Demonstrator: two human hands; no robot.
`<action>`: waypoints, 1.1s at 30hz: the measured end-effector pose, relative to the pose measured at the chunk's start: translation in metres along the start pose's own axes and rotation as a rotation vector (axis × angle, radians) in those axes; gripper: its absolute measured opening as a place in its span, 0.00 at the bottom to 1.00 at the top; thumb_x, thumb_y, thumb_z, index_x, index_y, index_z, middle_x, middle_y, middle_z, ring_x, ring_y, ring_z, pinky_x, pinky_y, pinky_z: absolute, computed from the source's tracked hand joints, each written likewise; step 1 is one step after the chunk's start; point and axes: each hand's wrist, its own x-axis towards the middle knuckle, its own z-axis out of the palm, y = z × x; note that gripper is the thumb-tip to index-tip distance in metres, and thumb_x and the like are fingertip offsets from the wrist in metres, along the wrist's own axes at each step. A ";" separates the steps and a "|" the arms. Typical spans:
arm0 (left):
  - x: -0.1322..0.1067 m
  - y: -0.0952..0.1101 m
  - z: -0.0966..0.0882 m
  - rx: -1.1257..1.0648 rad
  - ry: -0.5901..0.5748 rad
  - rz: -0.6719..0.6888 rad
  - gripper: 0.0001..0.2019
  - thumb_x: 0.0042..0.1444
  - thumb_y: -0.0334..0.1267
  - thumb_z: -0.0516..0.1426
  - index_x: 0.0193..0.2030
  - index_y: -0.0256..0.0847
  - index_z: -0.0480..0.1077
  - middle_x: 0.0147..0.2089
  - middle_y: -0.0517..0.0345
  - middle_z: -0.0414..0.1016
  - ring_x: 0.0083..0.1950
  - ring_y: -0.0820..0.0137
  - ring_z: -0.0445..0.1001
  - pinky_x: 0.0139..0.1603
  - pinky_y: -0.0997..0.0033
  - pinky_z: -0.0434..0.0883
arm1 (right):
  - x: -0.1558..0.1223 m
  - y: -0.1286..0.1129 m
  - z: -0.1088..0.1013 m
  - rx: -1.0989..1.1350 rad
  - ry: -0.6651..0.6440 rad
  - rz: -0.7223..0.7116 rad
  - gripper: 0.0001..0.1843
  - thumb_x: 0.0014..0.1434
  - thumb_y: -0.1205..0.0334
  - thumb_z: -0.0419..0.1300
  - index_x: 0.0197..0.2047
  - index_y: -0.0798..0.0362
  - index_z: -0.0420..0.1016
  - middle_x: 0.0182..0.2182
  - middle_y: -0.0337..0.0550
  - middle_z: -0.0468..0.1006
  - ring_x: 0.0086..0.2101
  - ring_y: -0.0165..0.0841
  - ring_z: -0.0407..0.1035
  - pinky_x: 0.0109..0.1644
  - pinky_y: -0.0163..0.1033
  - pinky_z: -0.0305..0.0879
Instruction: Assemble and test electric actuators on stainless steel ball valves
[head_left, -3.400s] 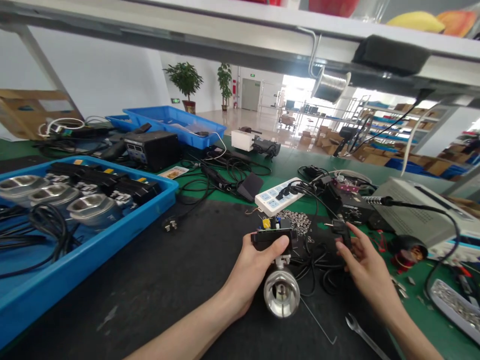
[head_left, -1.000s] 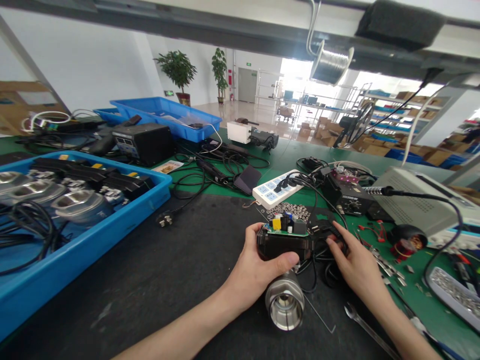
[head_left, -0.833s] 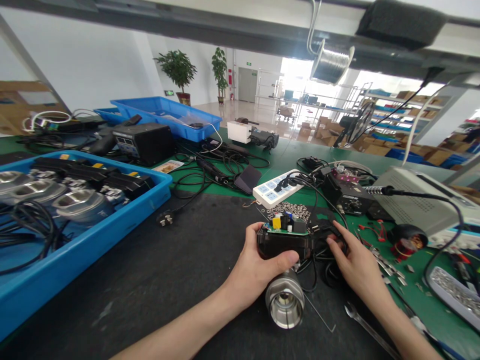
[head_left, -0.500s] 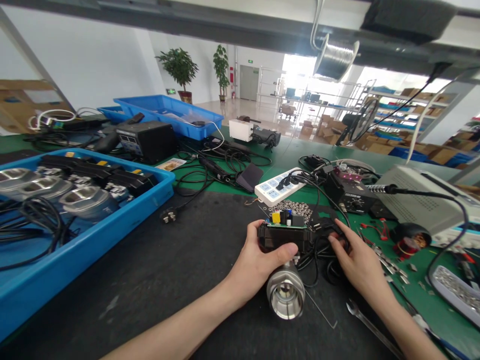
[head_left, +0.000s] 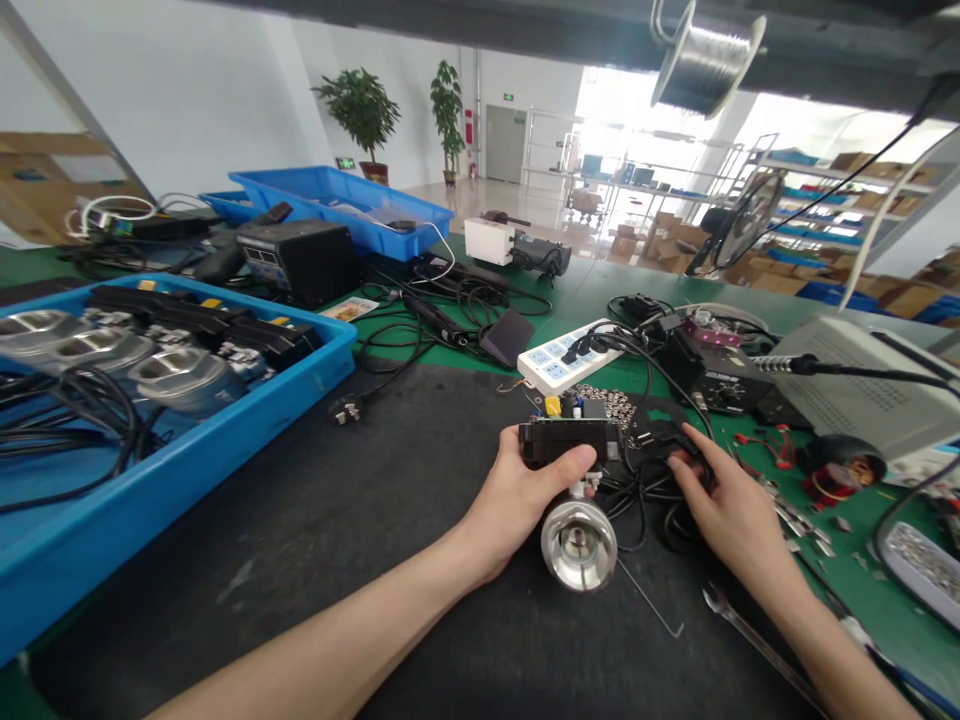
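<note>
Presently the left hand [head_left: 517, 495] grips a black actuator box [head_left: 568, 441] atop a steel valve [head_left: 579, 543] on the bench [head_left: 360, 560]; the right hand [head_left: 731, 510] rests curled on black cables [head_left: 645, 490] beside it. Judged step: cable dressing; steady hold needed next. Blue tray [head_left: 225, 440] holds similar valves and cables.

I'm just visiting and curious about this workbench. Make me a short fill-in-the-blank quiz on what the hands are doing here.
1. The left hand grips a black ____ with a circuit board on top.
2. Below that box sits a shiny steel valve body, its open end facing the ____.
3. The right hand rests on a tangle of black ____.
4. The white power strip lies on the ____ mat.

Missing words: box; camera; cables; green
</note>
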 end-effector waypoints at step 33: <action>0.000 0.006 0.000 0.021 -0.035 -0.038 0.37 0.50 0.53 0.72 0.62 0.40 0.66 0.47 0.45 0.81 0.37 0.61 0.82 0.40 0.57 0.80 | -0.001 -0.002 -0.003 -0.010 0.017 -0.034 0.31 0.67 0.46 0.56 0.70 0.46 0.67 0.36 0.40 0.81 0.26 0.30 0.70 0.33 0.36 0.64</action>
